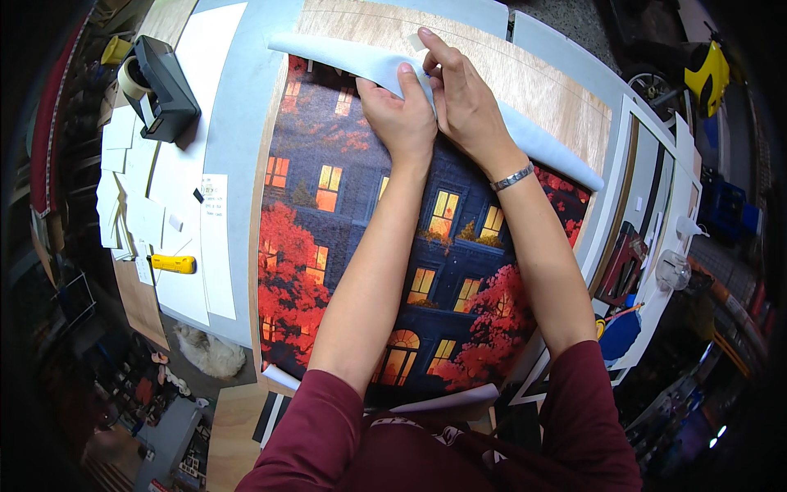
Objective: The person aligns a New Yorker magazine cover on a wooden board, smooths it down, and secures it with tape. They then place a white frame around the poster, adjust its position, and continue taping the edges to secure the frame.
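Over on the left sits a black tape dispenser (164, 86) and a yellow utility knife (174, 263). The big print (344, 246) of a lit building lies on the plywood board (541, 86), its rolled white far edge (344, 57) running left-to-right just past both hands. Left hand (400, 115) presses the roll flat, fingers closed over it; right hand (463, 94), right beside it, pinches a small piece of tape (418, 41).

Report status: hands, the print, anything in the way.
Left hand and right hand both pinching the rolled white edge of the night-building print. Print lies flat on wooden board. Nothing on it.
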Tool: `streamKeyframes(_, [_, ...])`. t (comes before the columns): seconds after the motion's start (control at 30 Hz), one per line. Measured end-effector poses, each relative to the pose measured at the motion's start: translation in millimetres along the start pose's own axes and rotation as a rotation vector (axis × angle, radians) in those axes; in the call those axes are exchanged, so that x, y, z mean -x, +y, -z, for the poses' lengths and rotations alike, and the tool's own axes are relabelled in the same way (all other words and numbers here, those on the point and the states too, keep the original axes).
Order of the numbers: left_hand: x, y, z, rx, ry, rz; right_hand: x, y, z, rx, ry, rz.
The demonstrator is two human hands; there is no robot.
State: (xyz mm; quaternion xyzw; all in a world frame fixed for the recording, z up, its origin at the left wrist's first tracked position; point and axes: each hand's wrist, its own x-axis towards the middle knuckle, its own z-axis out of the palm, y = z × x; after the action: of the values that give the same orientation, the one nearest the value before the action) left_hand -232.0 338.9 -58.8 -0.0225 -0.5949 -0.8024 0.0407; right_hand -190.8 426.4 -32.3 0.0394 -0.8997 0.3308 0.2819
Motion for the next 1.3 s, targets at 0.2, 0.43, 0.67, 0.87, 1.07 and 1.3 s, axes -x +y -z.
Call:
streamKeyframes(0.2, [1, 2, -3, 0.03, 0.004, 0.016, 1, 3, -1, -0.063, 0.064, -0.013])
streamKeyframes(0.43, [2, 2, -2, -0.003, 0.007, -0.006, 3, 2, 3, -0.039, 0.023, -0.107])
streamKeyframes(0.67, [0, -2, -1, -0.016, 0.013, -0.041, -11, -2, 9, 0.116, -0.059, -0.037])
streamKeyframes(0.87, [0, -1, -5, 0.012, 0.024, -0.035, -7, 6, 18, -0.031, -0.055, -0.029])
streamKeyframes(1.07, [1, -1, 0, -0.096, 0.018, -0.033, 21, 8, 67, -0.245, 0.125, -0.207])
streamKeyframes(1.3, [2, 1, 3, -0.09, 0.0, -0.011, 46, 92, 172, -0.303, 0.701, -0.629])
